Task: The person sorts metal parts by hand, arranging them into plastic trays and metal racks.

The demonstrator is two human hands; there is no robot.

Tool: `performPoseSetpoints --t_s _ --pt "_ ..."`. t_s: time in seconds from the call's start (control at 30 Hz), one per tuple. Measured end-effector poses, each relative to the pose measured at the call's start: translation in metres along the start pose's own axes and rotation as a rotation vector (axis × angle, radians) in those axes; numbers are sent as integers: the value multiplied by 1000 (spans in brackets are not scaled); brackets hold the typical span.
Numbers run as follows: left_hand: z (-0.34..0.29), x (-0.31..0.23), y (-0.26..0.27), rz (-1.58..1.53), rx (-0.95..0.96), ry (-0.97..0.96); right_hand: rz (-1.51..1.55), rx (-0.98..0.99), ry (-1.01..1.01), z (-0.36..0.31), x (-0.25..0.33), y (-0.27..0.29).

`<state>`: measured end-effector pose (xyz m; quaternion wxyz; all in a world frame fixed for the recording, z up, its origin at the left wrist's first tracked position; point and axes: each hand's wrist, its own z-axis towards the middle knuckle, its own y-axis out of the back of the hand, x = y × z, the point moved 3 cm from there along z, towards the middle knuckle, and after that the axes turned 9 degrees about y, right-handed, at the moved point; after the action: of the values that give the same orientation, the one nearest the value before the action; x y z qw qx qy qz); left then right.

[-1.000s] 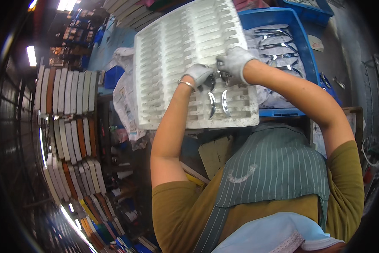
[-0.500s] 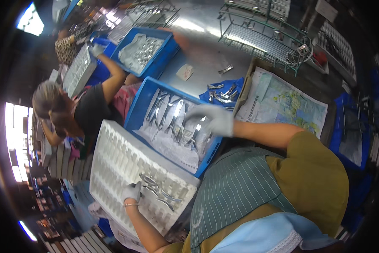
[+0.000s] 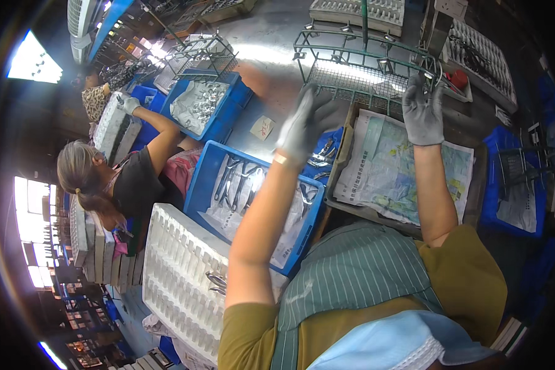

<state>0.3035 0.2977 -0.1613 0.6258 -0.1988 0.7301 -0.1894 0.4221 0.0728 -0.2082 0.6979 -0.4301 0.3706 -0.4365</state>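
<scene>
Blue bin (image 3: 307,233) of metal tools (image 3: 236,190), newspaper-lined tray (image 3: 371,217), left grip (image 3: 301,126) parted, empty, right grip (image 3: 423,116) likewise by wire basket (image 3: 357,77)

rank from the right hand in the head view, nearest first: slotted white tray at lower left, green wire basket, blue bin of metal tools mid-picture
1. Green wire basket: just up and left of the right hand.
2. Blue bin of metal tools: lower left of it, mid-picture.
3. Slotted white tray: lower left, past the bin.

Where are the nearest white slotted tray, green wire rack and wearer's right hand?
White slotted tray (image 3: 178,277): head view, bare slots.
Green wire rack (image 3: 351,74): head view, mesh.
Right hand (image 3: 423,116): head view, gloved middle.
</scene>
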Motion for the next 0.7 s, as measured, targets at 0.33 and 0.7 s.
performPoseSetpoints --t_s 0.33,0.7 --pt "114 27 -18 -574 89 -140 -1024 -194 487 -28 1 -25" --pt "86 18 -10 -454 -194 -130 -1040 -29 134 -45 -19 -76"
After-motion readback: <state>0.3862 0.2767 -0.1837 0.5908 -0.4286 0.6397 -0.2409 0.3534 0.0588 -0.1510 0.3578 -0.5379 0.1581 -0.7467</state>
